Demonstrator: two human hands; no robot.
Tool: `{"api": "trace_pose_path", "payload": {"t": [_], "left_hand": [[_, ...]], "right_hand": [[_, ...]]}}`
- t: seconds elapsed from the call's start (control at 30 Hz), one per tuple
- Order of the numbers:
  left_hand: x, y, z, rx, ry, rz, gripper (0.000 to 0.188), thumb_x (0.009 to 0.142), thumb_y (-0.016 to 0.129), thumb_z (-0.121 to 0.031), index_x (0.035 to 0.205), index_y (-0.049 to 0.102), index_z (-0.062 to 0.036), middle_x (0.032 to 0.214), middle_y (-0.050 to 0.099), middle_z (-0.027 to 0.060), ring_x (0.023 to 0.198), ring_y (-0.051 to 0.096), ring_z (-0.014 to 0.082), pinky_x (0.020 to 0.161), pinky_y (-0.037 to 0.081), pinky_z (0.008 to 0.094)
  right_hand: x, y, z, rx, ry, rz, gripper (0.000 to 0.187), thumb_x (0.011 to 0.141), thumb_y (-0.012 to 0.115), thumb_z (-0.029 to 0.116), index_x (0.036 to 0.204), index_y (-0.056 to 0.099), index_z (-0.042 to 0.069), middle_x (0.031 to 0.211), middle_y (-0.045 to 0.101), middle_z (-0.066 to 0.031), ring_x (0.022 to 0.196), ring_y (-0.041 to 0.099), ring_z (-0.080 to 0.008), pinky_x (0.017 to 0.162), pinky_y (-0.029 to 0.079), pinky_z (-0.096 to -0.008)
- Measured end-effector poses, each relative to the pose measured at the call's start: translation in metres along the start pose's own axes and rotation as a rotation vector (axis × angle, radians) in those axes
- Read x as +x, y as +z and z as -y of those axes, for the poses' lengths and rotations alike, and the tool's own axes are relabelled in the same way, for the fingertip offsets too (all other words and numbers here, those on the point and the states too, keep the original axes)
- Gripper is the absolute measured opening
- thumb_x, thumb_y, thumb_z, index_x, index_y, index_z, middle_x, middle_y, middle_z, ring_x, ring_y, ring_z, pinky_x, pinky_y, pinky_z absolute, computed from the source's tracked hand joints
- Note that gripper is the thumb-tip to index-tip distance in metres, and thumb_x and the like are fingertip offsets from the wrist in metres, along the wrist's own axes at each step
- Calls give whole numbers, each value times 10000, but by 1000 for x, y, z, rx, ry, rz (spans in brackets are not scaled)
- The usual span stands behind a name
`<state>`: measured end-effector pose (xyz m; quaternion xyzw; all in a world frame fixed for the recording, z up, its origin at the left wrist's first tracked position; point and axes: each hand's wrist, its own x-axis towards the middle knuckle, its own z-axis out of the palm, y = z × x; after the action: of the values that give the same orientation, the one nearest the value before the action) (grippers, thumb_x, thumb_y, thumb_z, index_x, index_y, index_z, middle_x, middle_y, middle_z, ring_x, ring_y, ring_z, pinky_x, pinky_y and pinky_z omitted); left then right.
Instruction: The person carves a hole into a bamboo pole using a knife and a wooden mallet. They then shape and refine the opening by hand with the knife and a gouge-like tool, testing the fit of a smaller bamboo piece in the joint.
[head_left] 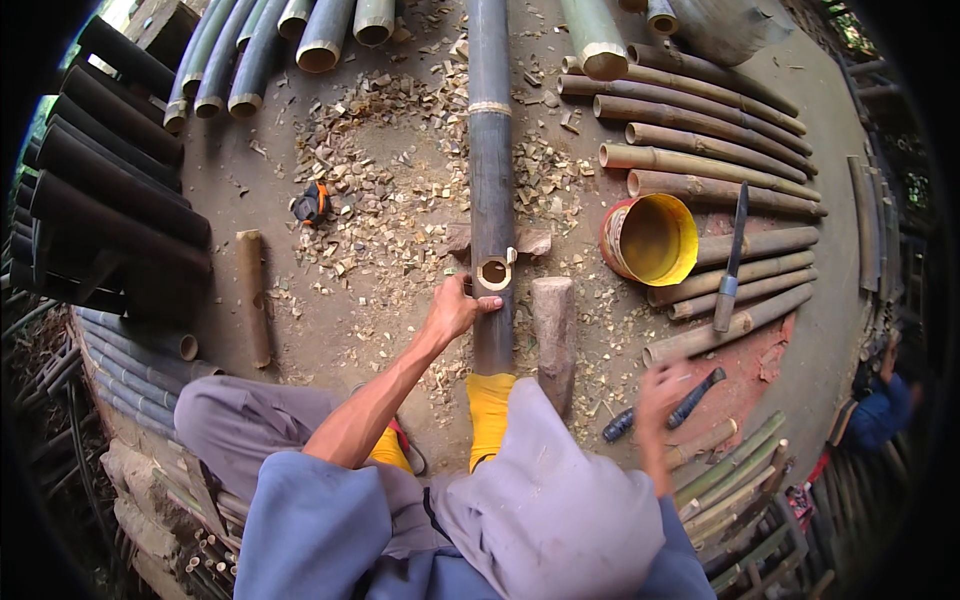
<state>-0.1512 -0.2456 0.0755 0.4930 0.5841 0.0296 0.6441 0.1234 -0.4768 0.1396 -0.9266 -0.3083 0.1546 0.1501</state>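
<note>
A long dark bamboo pole (490, 170) runs away from me, its near end against my yellow-covered lower leg (488, 420). A roughly round hole (494, 272) is cut in its upper side, with a pale chip standing at the hole's edge. My left hand (462, 308) grips the pole just below the hole, thumb on top and fingers at its left side. At the right, my right hand (660, 395) is smeared by motion beside a dark-handled tool (696, 398); its fingers are unclear. Another dark handle (619, 425) lies close by. A thick wooden billet (553, 335) lies right of the pole.
A crosswise block (530, 243) lies under the pole. Wood chips (375, 190) and an orange-black tape measure (311, 204) are on the ground. To the right are a yellow-rimmed bucket (690, 245), a long knife (735, 258) and bamboo lengths (700, 110). A short bamboo piece (253, 298) lies left.
</note>
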Motion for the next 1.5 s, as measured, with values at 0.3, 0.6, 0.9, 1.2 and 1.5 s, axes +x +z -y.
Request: {"api": "trace_pose_path", "payload": {"t": [0.3, 0.6, 0.9, 1.2, 1.5], "left_hand": [[17, 3, 1, -37, 66, 43, 554, 677, 841, -234, 1061, 587, 73, 974, 686, 202, 903, 670, 272, 814, 511, 367], [17, 17, 5, -20, 110, 41, 528, 719, 818, -189, 1073, 519, 64, 946, 644, 150, 818, 652, 245, 690, 565, 385], [9, 17, -66, 884, 936, -301, 440, 698, 774, -221, 1098, 611, -135, 1277, 425, 146, 1224, 362, 363, 1016, 308, 512], [17, -21, -88, 565, 761, -809, 524, 689, 720, -63, 1182, 541, -53, 1125, 504, 163, 1115, 458, 338, 977, 382, 481], [-27, -1, 8, -79, 39, 17, 649, 792, 740, -311, 1307, 482, -13, 1169, 586, 164, 962, 616, 237, 806, 524, 373]], "right_hand": [[-246, 67, 12, 54, -120, 710, 258, 824, 577, 110, 1063, 579, 13, 894, 610, -205, 819, 603, -358, 724, 479, -414], [-253, 56, 29, 120, 66, 489, 340, 834, 590, 175, 1129, 568, 6, 934, 620, -216, 845, 606, -359, 741, 485, -415], [-88, -2, -174, -184, 474, -115, 449, 795, 613, 183, 1201, 530, 11, 1035, 614, -263, 980, 592, -412, 872, 448, -483], [30, 3, -250, -229, 694, -75, 634, 812, 630, 236, 1356, 398, 8, 1198, 560, -259, 1044, 570, -416, 924, 439, -467], [12, -49, -43, 698, 273, -165, 458, 871, 609, 166, 1266, 459, -13, 772, 597, -83, 586, 579, -184, 549, 494, -303]]}}
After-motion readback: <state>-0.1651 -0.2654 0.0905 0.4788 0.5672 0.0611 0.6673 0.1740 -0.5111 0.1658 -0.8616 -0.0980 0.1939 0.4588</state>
